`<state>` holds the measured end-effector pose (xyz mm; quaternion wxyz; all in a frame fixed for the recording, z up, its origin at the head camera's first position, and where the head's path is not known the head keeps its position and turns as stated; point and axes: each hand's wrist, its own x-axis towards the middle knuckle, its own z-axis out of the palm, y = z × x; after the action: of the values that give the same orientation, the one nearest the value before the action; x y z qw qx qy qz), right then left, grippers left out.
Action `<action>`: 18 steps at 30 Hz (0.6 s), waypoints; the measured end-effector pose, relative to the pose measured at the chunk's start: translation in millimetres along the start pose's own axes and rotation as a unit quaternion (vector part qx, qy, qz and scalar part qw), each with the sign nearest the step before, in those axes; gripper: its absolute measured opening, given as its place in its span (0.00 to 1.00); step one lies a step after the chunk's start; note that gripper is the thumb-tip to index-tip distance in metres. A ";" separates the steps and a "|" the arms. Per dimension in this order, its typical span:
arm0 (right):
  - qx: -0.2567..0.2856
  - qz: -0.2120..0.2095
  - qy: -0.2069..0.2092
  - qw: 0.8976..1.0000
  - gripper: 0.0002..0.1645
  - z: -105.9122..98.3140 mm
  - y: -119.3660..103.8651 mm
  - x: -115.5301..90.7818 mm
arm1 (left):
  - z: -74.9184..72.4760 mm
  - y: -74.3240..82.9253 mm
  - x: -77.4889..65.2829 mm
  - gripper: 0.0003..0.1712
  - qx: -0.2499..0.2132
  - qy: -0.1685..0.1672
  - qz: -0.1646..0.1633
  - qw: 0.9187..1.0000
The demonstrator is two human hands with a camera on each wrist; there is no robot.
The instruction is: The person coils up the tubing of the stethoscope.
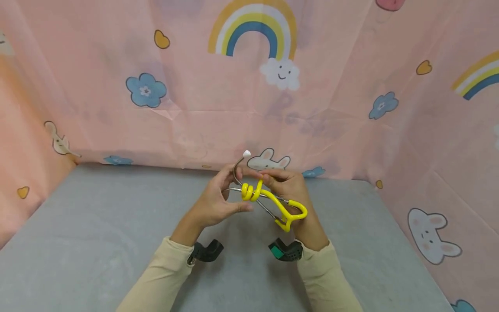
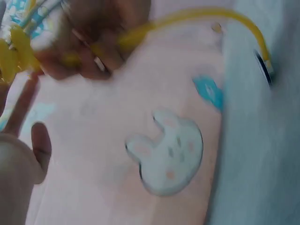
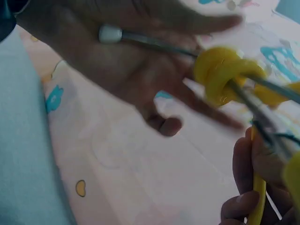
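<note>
A metal wire hanger (image 1: 269, 209) with yellow-covered parts is held up between the two hands. Its hook ends in a white tip (image 1: 247, 153), and thick yellow coils (image 1: 249, 192) wrap its neck. My right hand (image 1: 290, 188) pinches a yellow strand beside the coils; the right wrist view shows its curled fingers (image 3: 239, 206) round yellow tubing. My left hand (image 1: 216, 201) stands at the hook side, thumb straight below the coils and the other fingers behind the hook. In the right wrist view the hook crosses the left palm (image 3: 117, 65), with the fingers loosely spread.
Below the hands spreads a grey tabletop (image 1: 109, 242). A pink printed cloth (image 1: 187, 86) hangs behind and at both sides of it. Each wrist wears a black camera mount, one on the left (image 1: 208, 250) and one on the right (image 1: 286, 250).
</note>
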<state>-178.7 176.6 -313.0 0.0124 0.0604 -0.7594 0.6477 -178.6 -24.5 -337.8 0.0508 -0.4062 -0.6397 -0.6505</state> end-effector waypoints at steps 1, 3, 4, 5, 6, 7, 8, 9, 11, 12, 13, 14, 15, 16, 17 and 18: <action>0.003 0.009 -0.007 1.000 0.26 -1.6 0.6 0.0 | 1.7 1.7 0.2 0.35 0.010 -0.003 -0.002 1.000; 0.010 0.015 -0.029 0.999 0.28 -4.5 1.8 0.3 | 5.2 4.0 0.2 0.37 0.037 -0.002 -0.008 0.999; 0.016 0.014 -0.040 0.999 0.28 -4.9 1.6 1.0 | 6.2 5.0 0.5 0.38 0.054 0.003 -0.010 0.998; 0.017 0.012 -0.047 0.999 0.27 -4.6 1.3 1.8 | 6.9 5.5 0.6 0.39 0.076 0.011 -0.012 0.997; 0.018 0.011 -0.053 0.998 0.27 -4.2 1.3 2.1 | 7.5 5.9 0.5 0.39 0.096 0.021 -0.019 0.995; 0.018 0.006 -0.060 0.998 0.26 -3.5 1.6 2.3 | 7.9 5.9 0.3 0.38 0.115 0.029 -0.024 0.993; 0.020 0.002 -0.067 0.998 0.26 -2.6 2.1 2.6 | 8.2 5.6 0.3 0.37 0.129 0.035 -0.025 0.991; 0.027 0.003 -0.072 0.997 0.25 -1.6 2.6 2.5 | 8.2 5.2 0.1 0.37 0.140 0.042 -0.027 0.989; 0.030 0.008 -0.072 0.997 0.26 0.8 4.1 2.3 | 8.5 3.7 -0.3 0.35 0.163 0.055 -0.028 0.985; 0.038 0.011 -0.072 0.997 0.26 1.4 4.9 2.3 | 8.7 2.8 -0.8 0.34 0.171 0.062 -0.031 0.983; 0.043 0.010 -0.071 0.996 0.27 1.7 5.8 2.5 | 8.7 1.8 -1.0 0.33 0.171 0.065 -0.028 0.983; 0.044 0.015 -0.067 0.997 0.27 1.9 6.2 2.7 | 8.5 1.0 -1.1 0.32 0.171 0.068 -0.025 0.983; 0.043 0.018 -0.066 0.997 0.28 1.8 6.3 2.9 | 8.4 0.5 -1.3 0.32 0.168 0.072 -0.024 0.983; 0.032 0.018 -0.065 0.997 0.28 1.5 6.6 3.5 | 8.4 0.2 -1.4 0.31 0.165 0.075 -0.024 0.983; 0.025 0.019 -0.064 0.997 0.28 0.9 6.5 3.9 | 8.2 -0.2 -1.4 0.31 0.159 0.078 -0.022 0.984; 0.011 0.019 -0.064 0.998 0.28 0.3 6.0 4.0 | 7.8 -0.4 -1.2 0.30 0.150 0.079 -0.020 0.985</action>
<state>-183.3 176.9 -318.6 -0.0489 0.0871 -0.7527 0.6508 -174.4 -18.2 -340.0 0.1486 -0.3286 -0.7319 -0.5782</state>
